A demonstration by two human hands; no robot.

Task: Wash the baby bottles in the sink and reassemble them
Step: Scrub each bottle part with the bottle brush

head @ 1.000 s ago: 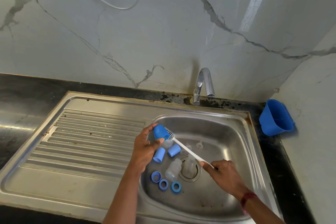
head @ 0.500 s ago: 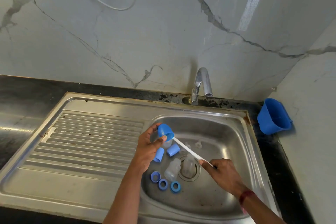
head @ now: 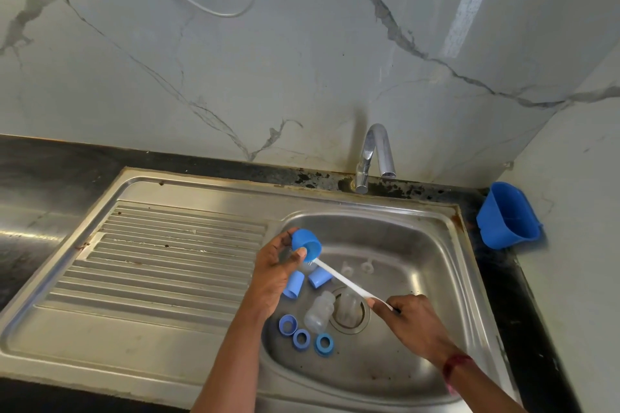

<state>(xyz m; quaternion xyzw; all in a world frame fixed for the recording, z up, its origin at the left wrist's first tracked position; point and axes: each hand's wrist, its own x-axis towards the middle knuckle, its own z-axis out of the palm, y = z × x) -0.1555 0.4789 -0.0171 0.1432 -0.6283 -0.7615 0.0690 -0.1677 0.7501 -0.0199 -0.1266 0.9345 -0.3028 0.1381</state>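
Note:
My left hand (head: 273,273) holds a blue bottle cap (head: 306,245) over the sink basin (head: 419,265), its opening turned to the right. My right hand (head: 414,323) grips the white handle of a bottle brush (head: 345,282), whose head is inside the cap. On the basin floor lie two more blue caps (head: 318,277), three blue screw rings (head: 301,337), a clear bottle (head: 318,312) on its side, another clear bottle (head: 349,308) over the drain, and two clear teats (head: 366,266).
A chrome tap (head: 375,154) stands behind the basin. The ribbed steel drainboard (head: 161,265) stretches to the left. A blue plastic holder (head: 508,216) hangs on the right wall. Black countertop (head: 33,178) surrounds the sink.
The brush head has gone from the cap's rim into the cap. The cap's opening has turned more to the right. The parts on the basin floor have not moved.

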